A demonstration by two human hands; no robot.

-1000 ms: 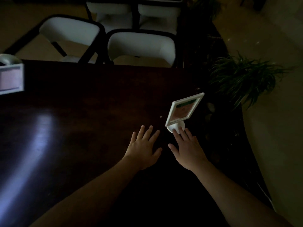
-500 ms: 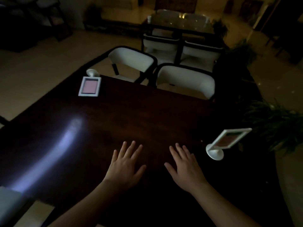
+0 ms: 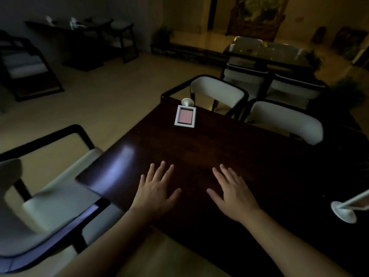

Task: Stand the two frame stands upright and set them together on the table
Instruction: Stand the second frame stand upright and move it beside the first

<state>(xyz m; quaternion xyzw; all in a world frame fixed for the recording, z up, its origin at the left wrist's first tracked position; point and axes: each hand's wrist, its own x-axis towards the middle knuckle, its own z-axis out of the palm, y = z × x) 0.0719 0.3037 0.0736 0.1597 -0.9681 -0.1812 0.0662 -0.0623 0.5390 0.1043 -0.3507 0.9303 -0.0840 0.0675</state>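
Resting palm-down with fingers spread, the left hand (image 3: 157, 191) and the right hand (image 3: 232, 191) are lying flat and empty side by side on the dark polished wooden table (image 3: 199, 148), near its front edge. Neither hand is touching a frame stand.

Near the table's right edge, just beyond the right hand, the white frame stand with the round base (image 3: 348, 207) is standing upright on its disc foot; its white-bordered panel is tilting off toward the right and is being cut off by the picture's border, so its face cannot be made out.

Well apart from it, at the table's far left corner, the white rectangular frame stand with the pink insert (image 3: 185, 116) is lying flat on its back, its face turned up and its round white foot sticking out past the far edge.

A pale sheen is lying across the table's left part. White-seated dark-framed chairs (image 3: 217, 90) are sitting beyond the far edge, and another is standing blurred at the left.
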